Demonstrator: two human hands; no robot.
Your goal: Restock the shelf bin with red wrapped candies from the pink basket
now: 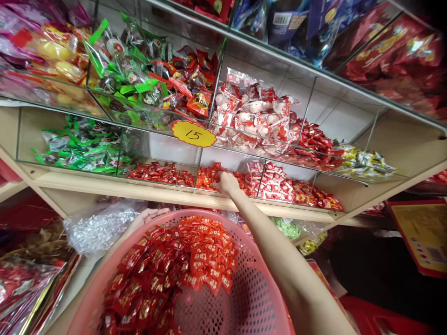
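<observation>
My right hand (228, 183) reaches over the glass front of a lower shelf compartment, fingers curled down on small red-wrapped candies (213, 170); the fingertips are partly hidden among them. A pink plastic basket (256, 284) with a perforated wall is tilted towards me. Inside, darker red wrapped candies (139, 284) lie at the left and brighter orange-red ones (209, 251) at the far side, while bare basket bottom shows at the right. My left hand (148, 216) supports the basket from behind its far left rim, its visible fingers stretched out; the left forearm runs along the basket's outside.
Glass-divided shelves hold green-wrapped sweets (82, 144), white-and-red packets (258, 111) and yellow packets (366, 156). A yellow price tag (193, 134) reads 15. Under the wooden shelf edge (104, 186) lies a clear bag of silvery pieces (101, 225). A yellow-and-red box (421, 237) stands at right.
</observation>
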